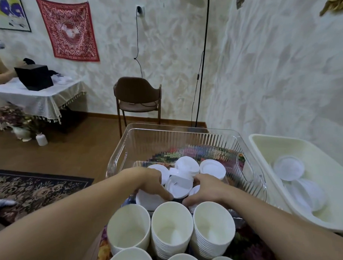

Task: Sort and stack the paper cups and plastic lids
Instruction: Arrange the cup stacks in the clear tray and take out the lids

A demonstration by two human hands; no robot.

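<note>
Several white plastic lids (212,168) lie in a clear ribbed plastic bin (166,137) in front of me. My left hand (152,184) and my right hand (205,190) reach into the bin from either side of one white lid (179,189), fingers curled around its edges. Stacks of white paper cups (172,229) stand upright just in front of the bin, near the bottom of the view. More white lids (289,168) lie in a cream tub to the right.
The cream tub (263,144) sits right of the clear bin on a floral cloth (246,249). A brown chair (137,97) stands behind by the wall. At far left a clothed table (37,98) holds a black box, and a person sits there.
</note>
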